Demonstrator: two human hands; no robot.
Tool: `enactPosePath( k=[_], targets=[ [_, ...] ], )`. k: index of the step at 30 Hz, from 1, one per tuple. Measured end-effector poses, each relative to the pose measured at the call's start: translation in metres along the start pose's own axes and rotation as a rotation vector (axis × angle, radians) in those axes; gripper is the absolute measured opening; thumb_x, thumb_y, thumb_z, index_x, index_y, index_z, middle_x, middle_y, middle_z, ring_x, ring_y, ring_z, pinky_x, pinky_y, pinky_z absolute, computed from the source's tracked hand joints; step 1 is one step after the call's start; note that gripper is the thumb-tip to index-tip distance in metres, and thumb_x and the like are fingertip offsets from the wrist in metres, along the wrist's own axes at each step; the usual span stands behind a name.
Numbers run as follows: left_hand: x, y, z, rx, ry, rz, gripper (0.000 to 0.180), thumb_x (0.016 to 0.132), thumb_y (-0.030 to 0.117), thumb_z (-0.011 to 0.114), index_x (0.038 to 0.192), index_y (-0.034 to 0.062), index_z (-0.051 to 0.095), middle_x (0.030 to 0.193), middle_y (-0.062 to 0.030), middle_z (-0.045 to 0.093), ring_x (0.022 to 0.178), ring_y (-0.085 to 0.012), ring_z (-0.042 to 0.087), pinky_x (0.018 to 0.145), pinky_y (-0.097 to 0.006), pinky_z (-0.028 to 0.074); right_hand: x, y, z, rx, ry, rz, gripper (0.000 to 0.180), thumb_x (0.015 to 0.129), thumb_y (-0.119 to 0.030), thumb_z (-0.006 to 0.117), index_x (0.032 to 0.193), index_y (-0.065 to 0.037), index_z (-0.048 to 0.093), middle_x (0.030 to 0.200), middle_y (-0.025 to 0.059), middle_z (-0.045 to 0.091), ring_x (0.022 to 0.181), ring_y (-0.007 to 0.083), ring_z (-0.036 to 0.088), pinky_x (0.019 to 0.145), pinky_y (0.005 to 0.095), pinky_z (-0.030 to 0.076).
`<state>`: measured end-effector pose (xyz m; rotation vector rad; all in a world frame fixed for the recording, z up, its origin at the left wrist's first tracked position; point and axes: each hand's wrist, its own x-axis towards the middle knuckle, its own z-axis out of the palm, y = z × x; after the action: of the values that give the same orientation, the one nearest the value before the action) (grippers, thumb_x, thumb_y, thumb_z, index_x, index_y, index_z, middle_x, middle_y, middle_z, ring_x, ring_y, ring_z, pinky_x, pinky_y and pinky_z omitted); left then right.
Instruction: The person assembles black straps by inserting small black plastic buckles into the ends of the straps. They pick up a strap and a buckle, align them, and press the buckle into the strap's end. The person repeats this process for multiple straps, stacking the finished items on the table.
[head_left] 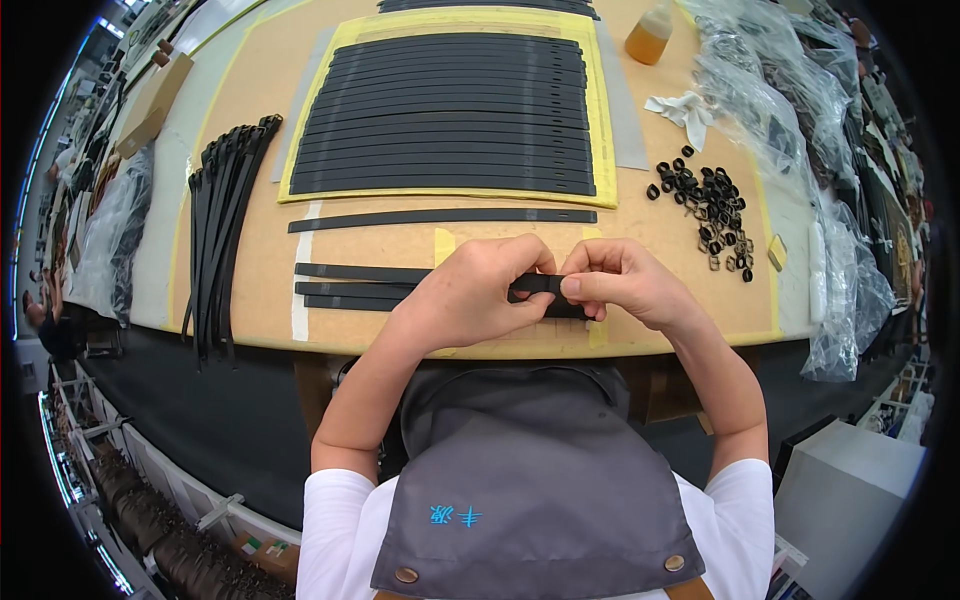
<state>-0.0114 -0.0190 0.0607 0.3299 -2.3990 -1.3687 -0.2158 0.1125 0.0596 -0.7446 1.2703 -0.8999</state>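
Leave the bundle of black straps (225, 220), left of the yellow-edged board (604, 150), undisturbed; on the board's near side, avoid nudging the loose straps (345, 303). Below the board's near edge, note the left hand (478, 288), fingers and thumb closed around the black strap (540, 284) just short of its right end; best used, in all likelihood, as a steady clamp. Under the board's near right corner, note the right hand (625, 285), pinched shut on the strap's tip; probably wise to work with small, even pulls, without creasing or twisting. As for direction, take the long axis as running left to right, roughly along the board's near edge, with the gripped tip pointing right. Hard to tell, behind the left hand, which tail belongs to it.
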Motion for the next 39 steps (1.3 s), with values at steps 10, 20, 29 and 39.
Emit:
enactPosePath(
  k=[10, 20, 29, 39],
  targets=[
    [0.0011, -0.0094, 0.0035, 0.013, 0.006, 0.043, 0.021, 0.078, 0.001, 0.078, 0.095, 0.0000, 0.066, 0.079, -0.0093, 0.069, 0.071, -0.0168, 0.069, 0.061, -0.029, 0.056, -0.0010, -0.0010, -0.0007, -0.005, -0.004, 0.002, 0.030, 0.093, -0.033, 0.082, 0.098, -0.004, 0.073, 0.085, -0.0007, 0.070, 0.072, 0.0057, 0.062, 0.065, 0.0224, 0.053],
    [0.0009, -0.0066, 0.0064, 0.015, 0.019, 0.025, 0.021, 0.078, 0.001, 0.078, 0.095, 0.0003, 0.066, 0.080, -0.0089, 0.069, 0.071, -0.0166, 0.069, 0.060, -0.029, 0.056, -0.0023, -0.0016, -0.0015, -0.011, 0.009, 0.018, 0.031, 0.093, -0.032, 0.082, 0.100, -0.003, 0.074, 0.085, 0.0000, 0.070, 0.071, 0.0058, 0.062, 0.064, 0.0224, 0.053],
    [0.0017, -0.0005, 0.0035, 0.004, -0.045, -0.041, 0.023, 0.080, 0.003, 0.075, 0.097, -0.0012, 0.061, 0.088, -0.0168, 0.071, 0.083, -0.0324, 0.073, 0.072, -0.039, 0.058, -0.0039, -0.0040, -0.0010, 0.002, 0.019, 0.023, 0.026, 0.093, -0.025, 0.082, 0.100, -0.002, 0.074, 0.084, 0.0011, 0.070, 0.068, 0.0058, 0.061, 0.061, 0.0223, 0.052],
    [0.0017, -0.0072, 0.0082, 0.029, 0.019, 0.058, 0.020, 0.079, 0.002, 0.077, 0.094, 0.0007, 0.064, 0.080, -0.0088, 0.069, 0.071, -0.0176, 0.070, 0.060, -0.030, 0.058, -0.0042, -0.0072, -0.0004, -0.040, 0.013, 0.028, 0.029, 0.092, -0.030, 0.083, 0.097, -0.003, 0.073, 0.084, 0.0007, 0.070, 0.069, 0.0062, 0.061, 0.062, 0.0226, 0.052]
  ],
)
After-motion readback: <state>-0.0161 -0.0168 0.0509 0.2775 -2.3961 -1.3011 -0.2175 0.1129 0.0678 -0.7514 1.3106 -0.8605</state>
